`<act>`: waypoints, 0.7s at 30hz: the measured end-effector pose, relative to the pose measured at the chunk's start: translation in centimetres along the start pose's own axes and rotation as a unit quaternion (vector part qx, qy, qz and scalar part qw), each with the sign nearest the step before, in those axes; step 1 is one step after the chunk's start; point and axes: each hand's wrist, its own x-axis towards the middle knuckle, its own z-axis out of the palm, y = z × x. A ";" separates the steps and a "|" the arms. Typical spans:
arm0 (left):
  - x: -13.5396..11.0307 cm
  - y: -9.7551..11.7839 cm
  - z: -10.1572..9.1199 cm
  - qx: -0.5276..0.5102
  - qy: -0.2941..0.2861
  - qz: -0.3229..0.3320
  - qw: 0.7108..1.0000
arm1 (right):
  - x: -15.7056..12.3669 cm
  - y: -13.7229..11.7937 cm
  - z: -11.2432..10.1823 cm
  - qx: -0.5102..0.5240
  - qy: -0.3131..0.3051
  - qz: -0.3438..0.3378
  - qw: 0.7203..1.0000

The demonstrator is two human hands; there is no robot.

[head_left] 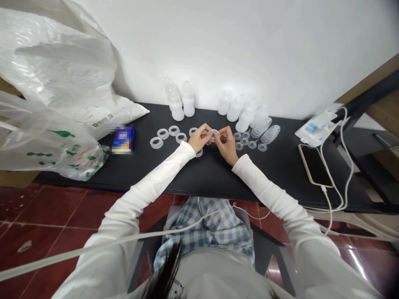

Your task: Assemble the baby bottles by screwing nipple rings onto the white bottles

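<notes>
Both my hands meet over the middle of the black table (212, 174). My left hand (199, 139) and my right hand (227, 143) pinch a small translucent plastic ring (213, 133) between their fingertips. Several loose white rings (168, 135) lie on the table just left of my left hand. Small clear teats (246, 141) lie just right of my right hand. Assembled white bottles (182, 101) and bare bottle bodies (240, 110) stand along the wall behind.
Large clear plastic bags (52, 91) fill the table's left end, with a blue packet (123, 139) beside them. A phone (314, 164) on a white cable (339, 174) and a white pouch (314, 126) lie at the right. Clear caps (269, 133) lie by the teats.
</notes>
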 end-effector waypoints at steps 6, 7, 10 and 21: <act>0.0 0.1 0.0 0.007 -0.018 -0.011 1.000 | -0.1 0.0 0.0 -0.021 0.009 0.010 1.000; 0.0 0.1 0.0 0.003 -0.022 -0.013 1.000 | -0.1 0.0 0.0 -0.027 0.013 0.013 0.999; 0.1 0.1 -0.1 0.000 -0.028 -0.010 1.000 | 0.0 0.1 -0.1 -0.049 0.020 0.021 0.998; -0.5 0.8 -0.3 0.144 0.005 0.034 0.989 | 0.0 -0.1 -0.5 -0.094 -0.025 0.023 0.995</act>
